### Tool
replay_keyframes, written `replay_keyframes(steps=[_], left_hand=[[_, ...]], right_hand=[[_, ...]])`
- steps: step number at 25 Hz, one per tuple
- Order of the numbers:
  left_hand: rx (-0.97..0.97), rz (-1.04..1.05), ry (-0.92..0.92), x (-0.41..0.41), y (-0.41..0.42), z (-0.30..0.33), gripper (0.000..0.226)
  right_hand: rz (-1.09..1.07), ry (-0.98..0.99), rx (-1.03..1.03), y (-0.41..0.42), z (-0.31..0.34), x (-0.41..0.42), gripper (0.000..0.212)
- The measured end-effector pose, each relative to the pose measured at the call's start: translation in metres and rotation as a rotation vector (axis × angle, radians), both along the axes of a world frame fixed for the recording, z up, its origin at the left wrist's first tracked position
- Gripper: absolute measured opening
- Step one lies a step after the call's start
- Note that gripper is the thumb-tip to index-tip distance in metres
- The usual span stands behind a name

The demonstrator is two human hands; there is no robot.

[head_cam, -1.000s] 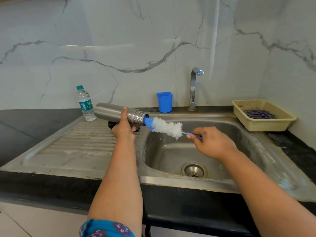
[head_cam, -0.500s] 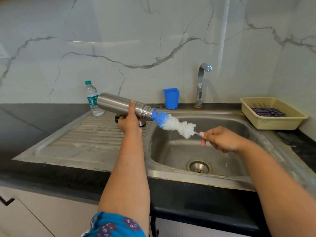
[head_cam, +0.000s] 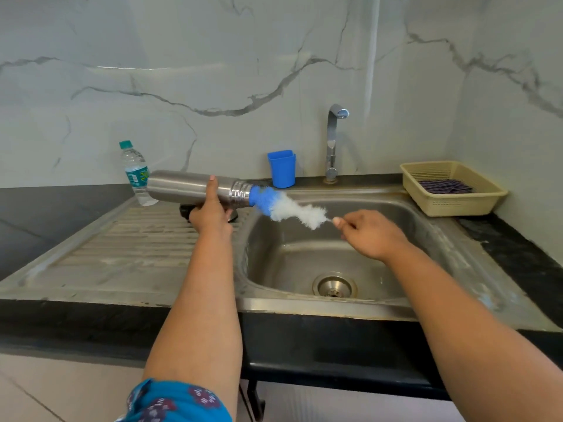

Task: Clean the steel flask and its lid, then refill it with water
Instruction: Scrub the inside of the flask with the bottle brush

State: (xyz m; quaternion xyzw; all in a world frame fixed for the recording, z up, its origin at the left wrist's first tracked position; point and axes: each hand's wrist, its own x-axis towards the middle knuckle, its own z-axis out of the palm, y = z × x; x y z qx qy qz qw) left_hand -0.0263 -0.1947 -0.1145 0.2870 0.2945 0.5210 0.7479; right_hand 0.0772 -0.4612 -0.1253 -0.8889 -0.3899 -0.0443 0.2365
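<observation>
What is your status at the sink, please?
Left hand grips steel flask sideways. Right hand pinches bottle brush, tip in flask mouth. Nothing obstructing.

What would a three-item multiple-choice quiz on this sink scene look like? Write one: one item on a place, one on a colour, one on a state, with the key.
1. Where does the plastic water bottle stand?
A. in the sink basin
B. at the back of the drainboard, left of the steel flask
C. inside the basket

2. What colour is the cup beside the tap?
A. blue
B. red
C. yellow

3. How is the steel flask held?
A. upright under the tap
B. lying in the basin
C. on its side, mouth toward the sink, with the brush's tip in it

Key: 1 B, the bottle stands behind the flask's base. 2 A, it is plainly blue. 3 C, the left hand grips the flask sideways while the right hand pinches the bottle brush by its wire handle.
</observation>
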Motion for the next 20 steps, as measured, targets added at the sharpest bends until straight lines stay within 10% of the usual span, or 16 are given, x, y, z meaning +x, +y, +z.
replay_keyframes(steps=[3,7,13,20], left_hand=[[0.076,0.002,0.02,0.002,0.003,-0.004,0.038],[0.145,0.085,0.177,0.005,0.001,-0.006,0.048],[0.024,0.151,0.163,-0.009,0.019,-0.008,0.052],[-0.005,0.011,0.039,-0.005,0.003,-0.006,0.071]], right_hand=[[0.093,0.651,0.022,-0.005,0.001,0.005,0.051],[0.126,0.939,-0.049,-0.017,0.009,0.009,0.05],[0.001,0.359,-0.138,-0.046,0.009,0.031,0.048],[-0.089,0.26,-0.085,-0.028,0.004,0.022,0.041]])
